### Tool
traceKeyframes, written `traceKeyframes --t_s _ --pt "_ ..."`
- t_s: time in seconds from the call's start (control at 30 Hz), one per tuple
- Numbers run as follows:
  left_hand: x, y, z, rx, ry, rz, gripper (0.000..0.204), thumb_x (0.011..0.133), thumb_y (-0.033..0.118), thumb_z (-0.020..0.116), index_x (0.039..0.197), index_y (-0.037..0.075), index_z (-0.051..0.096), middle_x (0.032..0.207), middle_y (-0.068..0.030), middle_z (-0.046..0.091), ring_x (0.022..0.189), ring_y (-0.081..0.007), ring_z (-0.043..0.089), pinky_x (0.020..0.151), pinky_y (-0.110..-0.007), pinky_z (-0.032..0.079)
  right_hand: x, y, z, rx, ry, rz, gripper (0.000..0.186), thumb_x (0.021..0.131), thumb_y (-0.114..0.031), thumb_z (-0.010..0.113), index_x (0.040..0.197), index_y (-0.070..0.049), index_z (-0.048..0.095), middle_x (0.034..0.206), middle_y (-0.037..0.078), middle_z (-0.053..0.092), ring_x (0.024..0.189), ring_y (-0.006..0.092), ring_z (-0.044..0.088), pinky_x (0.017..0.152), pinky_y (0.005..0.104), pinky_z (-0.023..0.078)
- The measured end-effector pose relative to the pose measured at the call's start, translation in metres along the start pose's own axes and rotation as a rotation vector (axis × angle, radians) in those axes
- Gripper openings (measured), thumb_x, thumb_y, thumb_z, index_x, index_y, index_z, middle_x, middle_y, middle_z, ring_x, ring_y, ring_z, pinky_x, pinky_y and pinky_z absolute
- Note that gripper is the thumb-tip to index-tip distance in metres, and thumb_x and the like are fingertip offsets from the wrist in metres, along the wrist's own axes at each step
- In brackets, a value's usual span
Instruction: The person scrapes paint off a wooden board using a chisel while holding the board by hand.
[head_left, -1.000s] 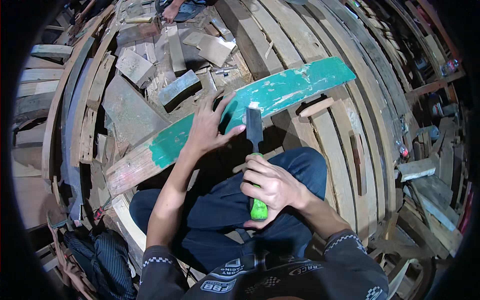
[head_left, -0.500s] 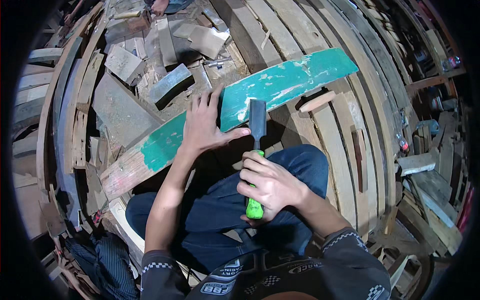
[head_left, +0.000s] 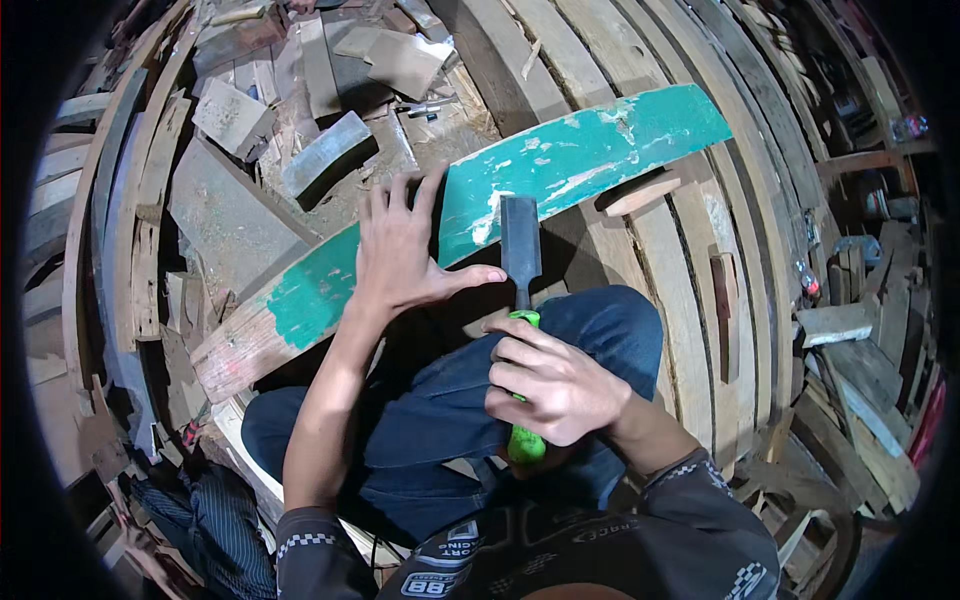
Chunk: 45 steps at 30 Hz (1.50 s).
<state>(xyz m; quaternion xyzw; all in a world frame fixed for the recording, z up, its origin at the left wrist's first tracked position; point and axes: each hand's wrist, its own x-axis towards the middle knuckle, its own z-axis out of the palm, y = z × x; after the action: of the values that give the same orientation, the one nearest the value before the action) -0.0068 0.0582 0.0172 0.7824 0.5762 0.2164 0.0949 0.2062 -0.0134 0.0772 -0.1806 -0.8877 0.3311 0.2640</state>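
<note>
A long board (head_left: 620, 130) with flaking green paint and a bare pinkish left end lies slanted across in front of me. My left hand (head_left: 400, 250) rests on it, fingers spread and thumb stretched right towards a broad chisel (head_left: 520, 240). My right hand (head_left: 555, 395) is wrapped round the chisel's green handle, above my folded legs. The blade's end lies over the board beside a pale patch (head_left: 490, 220) of lost paint; whether it touches is hard to tell. A short tapered wood piece (head_left: 642, 195) lies just beyond the board's right half.
Wooden slats (head_left: 690, 310) form the surface at right, with a dark narrow piece (head_left: 722, 310) on them. Offcuts (head_left: 410, 65) and blocks (head_left: 325, 160) litter the area ahead. Stacked planks line the left (head_left: 140, 200) and far right. Striped dark cloth (head_left: 205, 520) lies lower left. Another person's hand shows at the top edge.
The pale patch by the blade looks larger. My left hand has shifted slightly left and my right hand with the chisel slightly right. The surroundings have shifted in view.
</note>
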Motion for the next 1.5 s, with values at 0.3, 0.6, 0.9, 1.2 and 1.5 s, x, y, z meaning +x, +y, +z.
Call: traceKeyframes --t_s 0.3,0.6,0.9,1.2,1.5 --pt "-0.009 0.007 -0.001 0.003 -0.011 0.039 0.132 0.045 0.085 0.078 0.145 0.005 0.045 0.122 -0.0219 0.051 0.113 -0.041 0.05 0.098 -0.056 0.04 -0.01 -0.007 0.01 -0.055 0.001 -0.135 0.02 0.066 -0.017 0.071 0.074 -0.001 0.062 0.079 0.01 0.055 0.091 0.0328 0.059 0.091 0.043 0.051" --pt "-0.008 0.012 -0.004 -0.009 -0.053 0.081 0.134 0.047 0.088 0.075 0.145 0.001 0.043 0.125 -0.0212 0.051 0.114 -0.0395 0.051 0.099 -0.054 0.039 -0.016 0.0 0.016 -0.124 0.085 -0.24 0.024 0.064 -0.032 0.062 0.071 -0.01 0.059 0.073 0.001 0.051 0.081 0.0197 0.057 0.097 0.0394 0.044" --pt "-0.008 0.009 -0.002 -0.023 -0.044 0.092 0.135 0.046 0.089 0.074 0.144 0.001 0.044 0.128 -0.0208 0.054 0.117 -0.0388 0.053 0.101 -0.053 0.038 -0.016 0.004 0.017 -0.055 0.105 -0.314 0.046 0.052 -0.042 0.052 0.079 -0.007 0.066 0.079 0.003 0.053 0.08 0.0235 0.055 0.087 0.0425 0.048" --pt "-0.008 0.009 -0.002 -0.009 -0.028 0.086 0.131 0.048 0.088 0.075 0.143 0.002 0.045 0.125 -0.0185 0.055 0.114 -0.0381 0.054 0.098 -0.053 0.041 -0.013 0.003 0.026 0.001 0.117 -0.272 0.061 0.054 -0.062 0.067 0.073 -0.004 0.063 0.071 0.004 0.049 0.072 0.0254 0.054 0.083 0.0413 0.044" --pt "-0.01 0.007 0.003 0.001 -0.014 0.1 0.131 0.05 0.089 0.072 0.146 0.003 0.046 0.124 -0.0181 0.055 0.113 -0.0379 0.054 0.098 -0.053 0.041 -0.003 0.0 0.016 -0.002 0.062 -0.238 0.047 0.063 -0.051 0.068 0.064 -0.006 0.056 0.068 0.004 0.049 0.075 0.0259 0.056 0.089 0.046 0.045"
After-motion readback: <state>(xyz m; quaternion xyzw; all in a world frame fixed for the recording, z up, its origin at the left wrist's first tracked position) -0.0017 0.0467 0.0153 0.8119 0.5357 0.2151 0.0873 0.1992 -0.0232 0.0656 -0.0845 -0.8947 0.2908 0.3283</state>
